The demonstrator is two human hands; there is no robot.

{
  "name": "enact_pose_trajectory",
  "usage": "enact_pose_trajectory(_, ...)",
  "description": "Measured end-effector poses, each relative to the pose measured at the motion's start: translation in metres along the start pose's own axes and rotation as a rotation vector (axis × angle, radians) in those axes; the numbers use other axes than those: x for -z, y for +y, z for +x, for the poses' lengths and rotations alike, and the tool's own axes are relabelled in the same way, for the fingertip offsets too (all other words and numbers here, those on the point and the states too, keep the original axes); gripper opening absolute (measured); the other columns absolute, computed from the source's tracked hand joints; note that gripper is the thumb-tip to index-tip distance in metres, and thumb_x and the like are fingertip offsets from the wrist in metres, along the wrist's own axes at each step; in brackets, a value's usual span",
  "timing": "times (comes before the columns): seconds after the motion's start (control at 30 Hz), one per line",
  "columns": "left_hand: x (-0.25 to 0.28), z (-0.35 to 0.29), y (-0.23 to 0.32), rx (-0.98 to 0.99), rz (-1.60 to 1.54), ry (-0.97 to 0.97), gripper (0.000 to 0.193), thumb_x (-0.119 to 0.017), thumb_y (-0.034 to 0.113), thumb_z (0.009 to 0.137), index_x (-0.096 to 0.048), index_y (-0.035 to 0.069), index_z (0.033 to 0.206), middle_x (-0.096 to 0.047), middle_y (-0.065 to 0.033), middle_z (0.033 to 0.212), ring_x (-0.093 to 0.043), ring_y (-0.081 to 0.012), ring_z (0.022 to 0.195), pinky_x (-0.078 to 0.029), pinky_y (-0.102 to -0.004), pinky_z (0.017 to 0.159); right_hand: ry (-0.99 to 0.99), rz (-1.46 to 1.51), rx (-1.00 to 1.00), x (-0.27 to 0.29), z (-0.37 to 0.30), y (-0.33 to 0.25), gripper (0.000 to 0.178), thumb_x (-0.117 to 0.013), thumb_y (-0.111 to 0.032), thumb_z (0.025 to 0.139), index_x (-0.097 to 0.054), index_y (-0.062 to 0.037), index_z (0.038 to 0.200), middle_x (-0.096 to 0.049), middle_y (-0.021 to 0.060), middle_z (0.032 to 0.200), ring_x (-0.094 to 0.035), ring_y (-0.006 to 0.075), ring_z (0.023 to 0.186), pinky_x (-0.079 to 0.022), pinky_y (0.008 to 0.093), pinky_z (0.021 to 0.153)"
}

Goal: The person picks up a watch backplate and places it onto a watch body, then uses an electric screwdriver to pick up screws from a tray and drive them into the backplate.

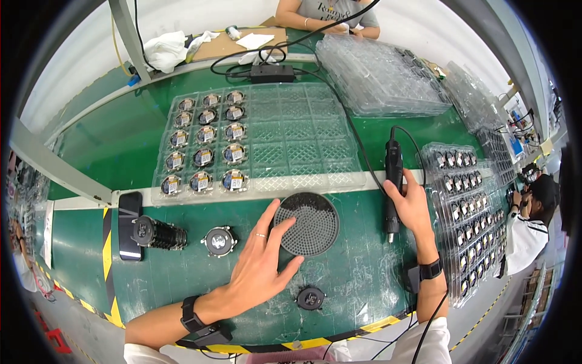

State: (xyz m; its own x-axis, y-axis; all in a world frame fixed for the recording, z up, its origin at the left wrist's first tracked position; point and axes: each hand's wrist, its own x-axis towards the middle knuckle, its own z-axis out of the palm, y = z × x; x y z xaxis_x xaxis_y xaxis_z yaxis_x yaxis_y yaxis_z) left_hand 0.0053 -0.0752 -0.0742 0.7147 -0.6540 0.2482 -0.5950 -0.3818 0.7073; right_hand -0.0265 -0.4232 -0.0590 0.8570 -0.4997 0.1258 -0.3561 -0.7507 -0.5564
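Note:
My left hand [257,267] reaches over a round grey perforated screw tray [309,227]. Its fingers are spread, the index fingertip over the tray's holes and the others around its left edge. Small dark bits, apparently screws, gather along the tray's far side. To the right, my right hand [413,203] grips a black electric screwdriver [394,173], its bit end pointing toward me. Below the tray lies a small round black part [310,298]. Left of my left hand sits a round watch-like case [219,241], with a stack of dark round cases [160,234] beyond it.
A phone [130,227] lies at the left. Ahead, a clear blister tray [297,133] holds several round modules in its left columns. Clear trays [388,79] are stacked behind it; another filled tray [470,221] stands right. The screwdriver's cable runs backward. Other people sit beyond and right.

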Motion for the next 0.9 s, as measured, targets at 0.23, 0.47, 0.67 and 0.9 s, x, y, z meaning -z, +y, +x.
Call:
enact_pose_trajectory(0.23,0.0,-0.006,-0.001,0.02,-0.023,-0.006,0.07,-0.077,0.016,0.088,-0.041,0.004,0.146,-0.022,-0.0246,0.163,-0.04,-0.0496,0.141,-0.042,-0.0517,0.112,-0.019,0.002,0.019,-0.002,-0.006,0.002,0.063,-0.071,-0.035,0.094,-0.053,0.0062,0.138,-0.057,0.007,0.057,-0.052,0.013,0.05,-0.038,0.0345,0.05)
enact_pose_trajectory(0.47,0.0,0.0,-0.001,0.014,-0.003,-0.011,0.07,-0.076,0.015,0.088,-0.04,0.003,0.146,-0.023,-0.024,0.163,-0.039,-0.0488,0.142,-0.042,-0.0507,0.112,0.009,-0.037,0.005,-0.002,-0.001,0.005,0.064,-0.072,-0.036,0.094,-0.054,0.0054,0.139,-0.056,0.0059,0.057,-0.05,0.01,0.051,-0.037,0.0334,0.05)
enact_pose_trajectory(0.67,0.0,0.0,-0.003,0.036,-0.016,-0.021,0.069,-0.076,0.013,0.088,-0.041,0.003,0.146,-0.021,-0.0249,0.163,-0.035,-0.0484,0.144,-0.039,-0.0513,0.114,-0.025,0.051,-0.055,-0.004,0.005,0.001,0.065,-0.072,-0.039,0.093,-0.055,0.0041,0.138,-0.06,0.0093,0.06,-0.058,0.0162,0.053,-0.041,0.0353,0.052)
enact_pose_trajectory(0.9,-0.003,0.001,0.001,-0.005,-0.057,0.103,0.064,-0.075,0.012,0.088,-0.043,0.004,0.143,-0.021,-0.0255,0.162,-0.035,-0.0489,0.144,-0.036,-0.0537,0.116,-0.037,0.018,-0.014,-0.001,0.003,0.008,0.067,-0.071,-0.037,0.095,-0.052,0.0066,0.141,-0.058,0.0055,0.061,-0.052,0.009,0.055,-0.037,0.032,0.05)
